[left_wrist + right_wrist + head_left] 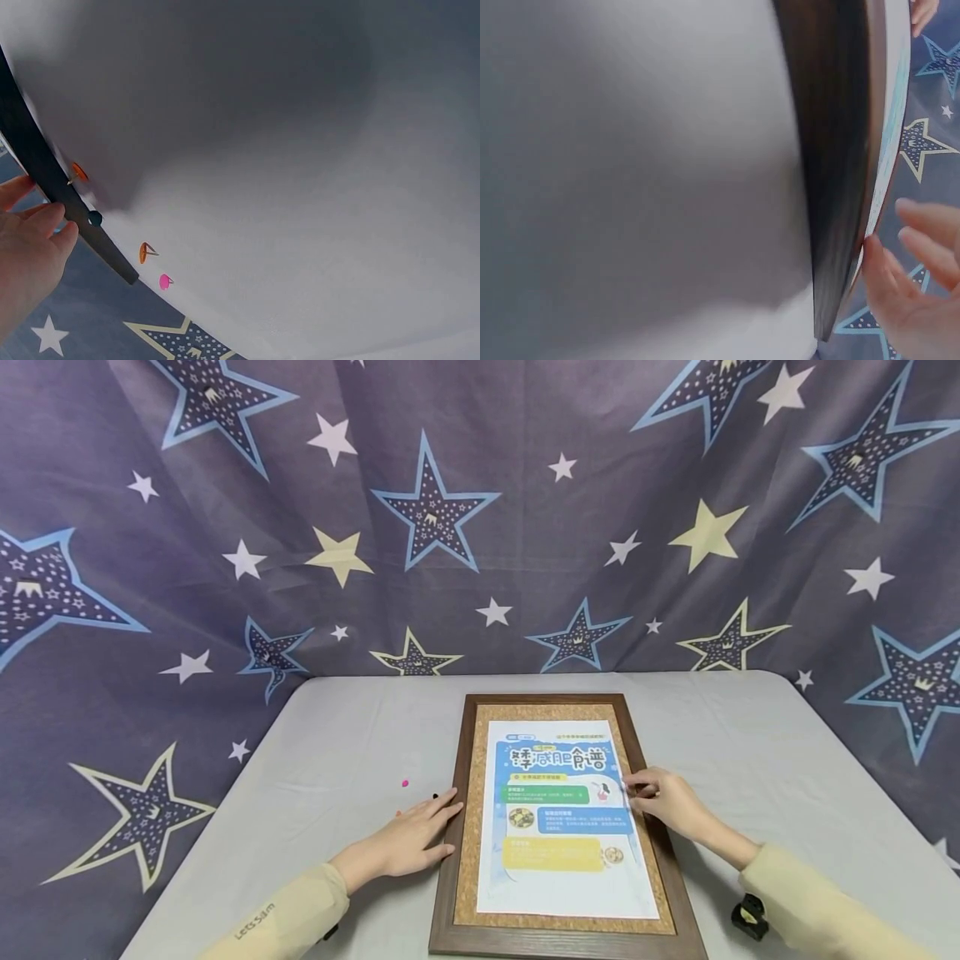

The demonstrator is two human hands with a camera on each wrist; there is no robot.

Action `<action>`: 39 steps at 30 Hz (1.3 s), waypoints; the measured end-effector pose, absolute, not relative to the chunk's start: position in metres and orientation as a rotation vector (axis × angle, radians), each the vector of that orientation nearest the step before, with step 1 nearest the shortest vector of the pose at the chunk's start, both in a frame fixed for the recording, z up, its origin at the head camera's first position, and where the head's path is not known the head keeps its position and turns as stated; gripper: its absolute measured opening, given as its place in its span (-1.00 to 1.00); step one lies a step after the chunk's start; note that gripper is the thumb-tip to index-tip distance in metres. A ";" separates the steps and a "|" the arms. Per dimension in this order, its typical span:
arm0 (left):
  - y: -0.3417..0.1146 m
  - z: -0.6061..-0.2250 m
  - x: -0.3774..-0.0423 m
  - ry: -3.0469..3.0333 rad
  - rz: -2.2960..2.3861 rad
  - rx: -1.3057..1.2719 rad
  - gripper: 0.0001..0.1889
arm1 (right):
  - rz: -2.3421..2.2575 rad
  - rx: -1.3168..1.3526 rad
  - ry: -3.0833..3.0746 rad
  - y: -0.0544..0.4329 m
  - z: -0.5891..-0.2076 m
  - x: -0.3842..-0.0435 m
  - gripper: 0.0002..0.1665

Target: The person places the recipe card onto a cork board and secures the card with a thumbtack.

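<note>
A printed poster [562, 893] with Chinese text and food pictures lies on a cork board [467, 868] with a brown wooden frame [447, 893]. My left hand [416, 839] rests its extended fingertips against the frame's left side. At the poster's right edge is my right hand [671, 802], its fingers bent. In the right wrist view the thumb [881, 281] touches near the paper's edge, while the other fingers stay spread apart from it. Several pushpins lie left of the board: a pink pushpin [165, 282], a dark pushpin [95, 218] and two orange ones, including this orange pushpin [144, 253].
A pale grey cloth covers the table [360, 735]. Behind it hangs a dark curtain [525, 543] printed with stars. Below the right forearm sits a small black object [750, 917], partly hidden by the sleeve.
</note>
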State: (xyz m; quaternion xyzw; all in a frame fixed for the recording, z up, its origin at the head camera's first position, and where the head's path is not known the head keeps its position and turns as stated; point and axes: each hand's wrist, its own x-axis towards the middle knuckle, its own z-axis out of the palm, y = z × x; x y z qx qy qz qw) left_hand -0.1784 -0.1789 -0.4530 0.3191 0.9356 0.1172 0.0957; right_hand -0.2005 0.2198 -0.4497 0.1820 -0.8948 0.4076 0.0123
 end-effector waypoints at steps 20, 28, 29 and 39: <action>-0.178 -0.452 -0.178 2.760 0.348 0.940 -0.40 | 0.752 1.106 -2.847 0.238 -0.458 -0.182 -0.34; -0.178 -0.451 -0.179 2.767 0.387 0.928 -0.39 | 0.729 1.185 -2.818 0.238 -0.463 -0.181 -0.27; -0.178 -0.451 -0.180 2.767 0.394 0.926 -0.39 | 0.727 1.196 -2.820 0.238 -0.463 -0.181 -0.27; -0.181 -0.446 -0.191 2.812 0.471 0.955 -0.40 | 0.776 1.207 -2.894 0.239 -0.461 -0.182 -0.26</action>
